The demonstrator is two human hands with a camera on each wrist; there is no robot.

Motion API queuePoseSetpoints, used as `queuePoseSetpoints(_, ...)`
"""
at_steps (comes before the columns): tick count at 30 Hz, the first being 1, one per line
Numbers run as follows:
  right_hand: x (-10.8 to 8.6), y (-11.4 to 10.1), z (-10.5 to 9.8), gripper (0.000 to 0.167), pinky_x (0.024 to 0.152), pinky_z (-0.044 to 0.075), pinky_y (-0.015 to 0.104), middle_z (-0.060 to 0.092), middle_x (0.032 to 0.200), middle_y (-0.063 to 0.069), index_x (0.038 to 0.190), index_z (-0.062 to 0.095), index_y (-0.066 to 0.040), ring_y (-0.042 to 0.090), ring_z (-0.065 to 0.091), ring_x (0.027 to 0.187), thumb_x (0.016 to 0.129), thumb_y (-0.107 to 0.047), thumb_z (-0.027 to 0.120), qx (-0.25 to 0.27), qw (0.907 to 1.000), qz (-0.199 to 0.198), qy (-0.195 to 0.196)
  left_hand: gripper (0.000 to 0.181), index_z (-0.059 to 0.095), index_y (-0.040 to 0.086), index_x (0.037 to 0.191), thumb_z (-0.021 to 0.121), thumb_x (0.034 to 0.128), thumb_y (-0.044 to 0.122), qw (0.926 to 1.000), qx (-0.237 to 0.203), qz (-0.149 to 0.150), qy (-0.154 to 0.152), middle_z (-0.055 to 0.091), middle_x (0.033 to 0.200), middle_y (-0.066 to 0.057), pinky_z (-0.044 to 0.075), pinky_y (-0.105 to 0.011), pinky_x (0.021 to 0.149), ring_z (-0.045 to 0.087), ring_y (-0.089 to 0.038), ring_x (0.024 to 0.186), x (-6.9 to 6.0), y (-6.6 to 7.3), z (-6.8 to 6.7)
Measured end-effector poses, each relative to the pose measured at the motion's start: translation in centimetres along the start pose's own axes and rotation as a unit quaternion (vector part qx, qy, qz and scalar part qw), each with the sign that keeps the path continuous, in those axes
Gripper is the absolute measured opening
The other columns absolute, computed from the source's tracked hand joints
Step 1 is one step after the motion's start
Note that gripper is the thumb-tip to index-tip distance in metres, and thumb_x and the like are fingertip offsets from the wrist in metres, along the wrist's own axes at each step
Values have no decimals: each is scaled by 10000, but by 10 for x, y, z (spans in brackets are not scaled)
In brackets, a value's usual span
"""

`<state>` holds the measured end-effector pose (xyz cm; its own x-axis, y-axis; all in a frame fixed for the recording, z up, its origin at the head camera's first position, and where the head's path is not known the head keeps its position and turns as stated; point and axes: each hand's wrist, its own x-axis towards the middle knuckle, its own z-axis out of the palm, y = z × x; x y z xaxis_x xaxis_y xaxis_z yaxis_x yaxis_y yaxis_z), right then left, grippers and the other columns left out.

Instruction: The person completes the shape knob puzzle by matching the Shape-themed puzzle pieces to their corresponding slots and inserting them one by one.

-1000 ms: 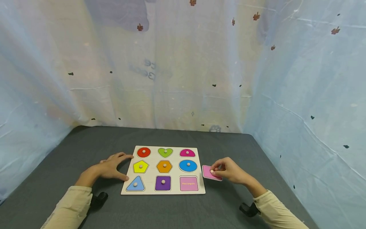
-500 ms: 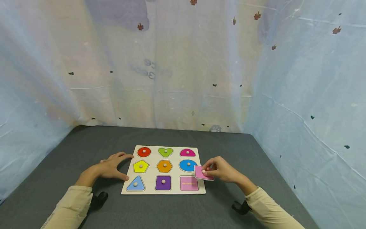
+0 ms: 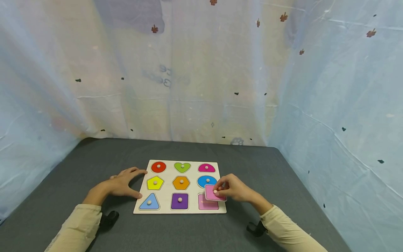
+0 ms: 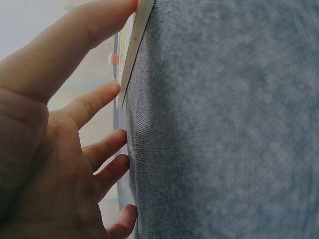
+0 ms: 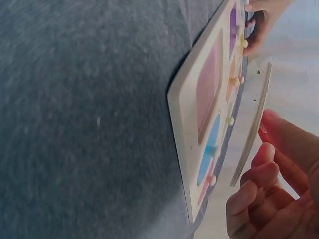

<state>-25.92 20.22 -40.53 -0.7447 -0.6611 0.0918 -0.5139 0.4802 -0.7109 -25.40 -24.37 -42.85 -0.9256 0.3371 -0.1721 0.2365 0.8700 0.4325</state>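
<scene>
A white puzzle board lies on the grey cloth with coloured knobbed shapes set in it. At its lower right is a pink rectangular recess with faint printed lettering. Above that recess my right hand pinches the small knob of a pink rectangle puzzle piece. The right wrist view shows the piece edge-on, apart from the board. My left hand has its fingers spread, with thumb and index fingertip touching the board's left edge; its other fingers rest near the cloth in the left wrist view.
The blue oval sits just behind the recess, and the purple square to its left. Knobs stick up from the seated pieces. A grey cloth covers the table; pale curtains hang at the back and sides.
My right hand has moved left with the pink rectangle piece, from beside the board's right edge to over the recess. The left hand and the board have stayed in place.
</scene>
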Motion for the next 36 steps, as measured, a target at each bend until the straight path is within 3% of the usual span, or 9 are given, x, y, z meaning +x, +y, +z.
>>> queuePoseSetpoints(23, 13, 2, 19, 76, 554, 379, 134, 615, 722, 81, 904, 763, 8, 52, 452, 585, 882, -65, 769, 216, 9983, 111, -533, 939, 415, 153, 1513, 830, 752, 515, 10000, 34, 10, -9, 323, 1530, -317, 300, -823, 937, 322, -595, 1374, 0, -1, -1)
queuePoseSetpoints(36, 13, 3, 26, 57, 553, 389, 134, 609, 706, 54, 883, 767, -8, 25, 462, 584, 869, -61, 783, -105, 9976, 253, -632, 960, 420, 160, 1512, 834, 736, 543, 10000, 6, 40, 32, 331, 1533, -303, 306, -819, 926, 325, -581, 1379, 2, -5, 4)
